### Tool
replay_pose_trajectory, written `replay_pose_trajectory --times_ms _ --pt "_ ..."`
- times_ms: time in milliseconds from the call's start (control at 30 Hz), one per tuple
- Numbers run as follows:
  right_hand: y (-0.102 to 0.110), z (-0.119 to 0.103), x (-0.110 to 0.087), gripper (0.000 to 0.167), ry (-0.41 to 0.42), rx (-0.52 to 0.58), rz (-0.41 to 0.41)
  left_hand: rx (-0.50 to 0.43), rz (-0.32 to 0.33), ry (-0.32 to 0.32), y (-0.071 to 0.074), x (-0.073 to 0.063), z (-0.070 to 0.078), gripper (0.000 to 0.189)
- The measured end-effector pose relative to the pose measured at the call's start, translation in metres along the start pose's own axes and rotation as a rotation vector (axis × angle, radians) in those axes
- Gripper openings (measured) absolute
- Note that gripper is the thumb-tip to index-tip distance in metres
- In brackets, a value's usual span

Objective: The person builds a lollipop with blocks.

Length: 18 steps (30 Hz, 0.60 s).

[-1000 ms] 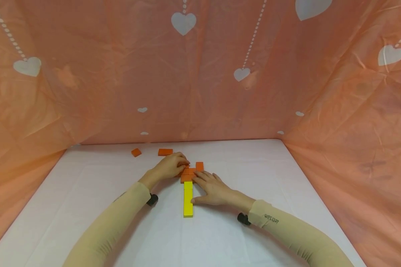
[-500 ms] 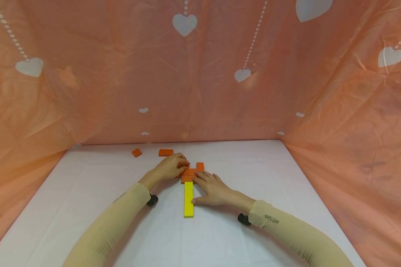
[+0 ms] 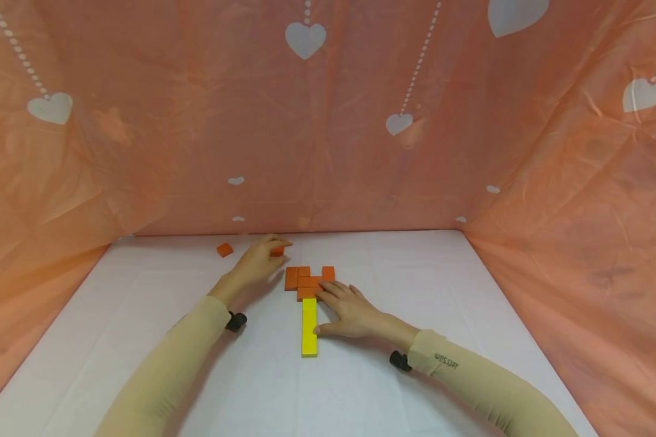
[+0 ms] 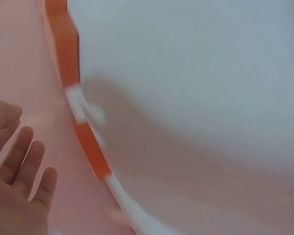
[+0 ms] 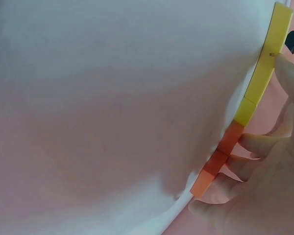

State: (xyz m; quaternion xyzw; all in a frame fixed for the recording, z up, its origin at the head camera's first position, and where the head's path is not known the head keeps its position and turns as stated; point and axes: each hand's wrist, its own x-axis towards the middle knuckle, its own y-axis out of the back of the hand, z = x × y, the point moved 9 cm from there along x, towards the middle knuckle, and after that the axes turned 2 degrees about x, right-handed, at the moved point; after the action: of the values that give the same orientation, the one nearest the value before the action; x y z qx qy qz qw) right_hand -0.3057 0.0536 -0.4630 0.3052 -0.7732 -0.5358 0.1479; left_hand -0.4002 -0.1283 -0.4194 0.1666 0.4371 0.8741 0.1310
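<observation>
My left hand [image 3: 256, 261] reaches over an orange block [image 3: 277, 250] at the back of the table, partly hidden by the fingers. In the left wrist view its fingers [image 4: 22, 159] are spread and hold nothing; an orange block [image 4: 92, 151] lies beyond them. The right hand [image 3: 351, 312] rests alongside a flat arrangement of blocks. Its thumb touches the long yellow block [image 3: 309, 334], and the other fingers touch the orange blocks [image 5: 217, 161]. A short yellow block [image 3: 309, 304] joins the long one to the orange group [image 3: 297, 278], which has a gap at its back.
One loose orange block [image 3: 225, 249] lies turned at an angle at the back left of the white table [image 3: 393, 261]. A pink curtain [image 3: 350, 182] with white hearts hangs behind and along both sides.
My left hand has let go of the orange block at the left of the group and moved back and left to the loose orange block. The right hand has stayed in place.
</observation>
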Motion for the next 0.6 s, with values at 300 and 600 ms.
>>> replay_pose_trajectory --times_ms 300,600 --pt "-0.001 0.000 0.001 0.086 -0.014 0.005 -0.003 -0.052 0.115 0.057 0.048 -0.013 -0.051 0.041" --pt "-0.002 0.001 0.001 0.086 -0.010 -0.003 -0.003 0.013 0.153 0.144 0.077 -0.030 -0.093 0.040"
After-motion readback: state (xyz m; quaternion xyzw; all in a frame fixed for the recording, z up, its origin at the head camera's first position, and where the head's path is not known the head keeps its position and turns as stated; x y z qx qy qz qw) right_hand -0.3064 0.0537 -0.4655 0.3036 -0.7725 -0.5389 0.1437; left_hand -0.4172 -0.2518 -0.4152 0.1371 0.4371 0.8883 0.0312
